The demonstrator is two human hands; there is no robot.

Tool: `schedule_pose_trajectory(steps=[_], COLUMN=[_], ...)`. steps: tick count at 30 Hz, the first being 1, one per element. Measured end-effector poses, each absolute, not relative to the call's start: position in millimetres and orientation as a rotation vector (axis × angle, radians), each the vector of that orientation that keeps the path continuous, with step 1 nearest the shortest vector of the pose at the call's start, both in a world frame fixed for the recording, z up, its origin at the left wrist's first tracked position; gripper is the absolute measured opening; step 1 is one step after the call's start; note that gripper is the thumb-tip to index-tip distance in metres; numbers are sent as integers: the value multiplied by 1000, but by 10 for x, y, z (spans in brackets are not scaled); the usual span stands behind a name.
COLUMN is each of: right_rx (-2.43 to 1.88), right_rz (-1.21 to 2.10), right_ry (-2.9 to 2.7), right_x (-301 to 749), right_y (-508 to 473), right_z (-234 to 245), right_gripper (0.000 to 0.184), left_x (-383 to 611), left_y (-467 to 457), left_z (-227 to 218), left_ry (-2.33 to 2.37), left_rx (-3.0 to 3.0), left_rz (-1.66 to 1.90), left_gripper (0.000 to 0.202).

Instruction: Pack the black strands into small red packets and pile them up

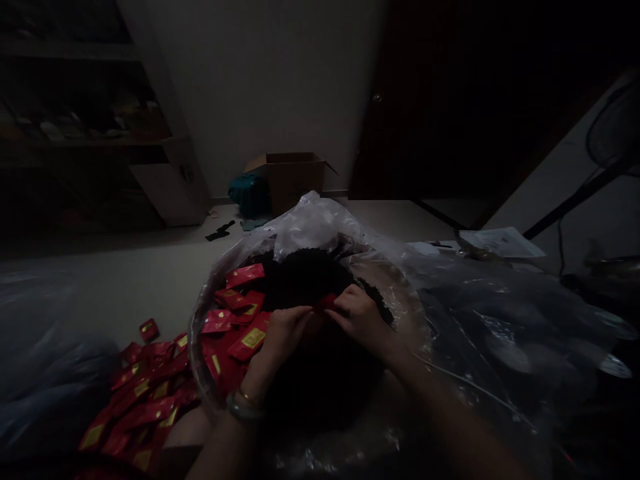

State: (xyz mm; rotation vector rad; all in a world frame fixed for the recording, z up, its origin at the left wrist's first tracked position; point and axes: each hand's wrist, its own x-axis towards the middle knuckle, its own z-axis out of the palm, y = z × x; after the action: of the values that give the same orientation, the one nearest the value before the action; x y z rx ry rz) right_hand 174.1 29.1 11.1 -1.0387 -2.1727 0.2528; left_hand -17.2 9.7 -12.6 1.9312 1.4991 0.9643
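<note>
Between my two hands is a small red packet [326, 302], pinched at its edges and largely covered by the fingers. My left hand [286, 333] is closed on its left side, with a bangle [244, 405] on that wrist. On the packet's right side, the fingers of my right hand [361, 315] are closed too. Both hands are above a dark loose heap [305, 277], too dim to name, inside a round basin [199, 353] lined with clear plastic [313, 223]. Several red packets with gold labels [250, 339] lie in the basin's left part.
More red packets [145, 400] are piled on the floor left of the basin. Clear plastic sheeting [490, 333] spreads to the right. Behind stand an open cardboard box [297, 177], a teal bag [250, 193], shelves [90, 143] and a dark door [430, 100]. The room is dim.
</note>
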Motion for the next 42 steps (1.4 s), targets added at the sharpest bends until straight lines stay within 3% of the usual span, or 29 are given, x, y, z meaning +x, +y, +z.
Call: schedule_pose_trajectory(steps=[5, 11, 18, 21, 24, 28, 32, 37, 42], right_rx=[-1122, -1255, -1047, -1028, -993, -1103, -1062, -1015, -1024], right_rz=[467, 1292, 1333, 1572, 1769, 1646, 1548, 1589, 1629], right_ry=[-2086, -1627, -1551, -1645, -1625, -1562, -1524, -1496, -1642], right_x=[1662, 1565, 1533, 1503, 1477, 1491, 1512, 1470, 1478], right_y=[233, 276, 218, 162, 137, 204, 284, 268, 236], right_z=[139, 43, 121, 116, 53, -51, -145, -177, -75], right_gripper=[5, 25, 27, 30, 46, 55, 48, 47, 64], left_x=[-208, -206, -245, -279, -295, -269, -230, -257, -208], left_y=[122, 101, 89, 96, 112, 103, 80, 112, 119], left_z=[-208, -246, -122, -146, -197, -166, -114, -220, -334], left_ry=[1500, 1509, 1693, 1726, 1708, 1618, 1537, 1578, 1483], left_rx=[1961, 2055, 1928, 1915, 2003, 2243, 2682, 2706, 2720], left_rz=[995, 1153, 1242, 1314, 1428, 1455, 1072, 899, 957], left_gripper=[22, 20, 20, 28, 31, 26, 57, 49, 53])
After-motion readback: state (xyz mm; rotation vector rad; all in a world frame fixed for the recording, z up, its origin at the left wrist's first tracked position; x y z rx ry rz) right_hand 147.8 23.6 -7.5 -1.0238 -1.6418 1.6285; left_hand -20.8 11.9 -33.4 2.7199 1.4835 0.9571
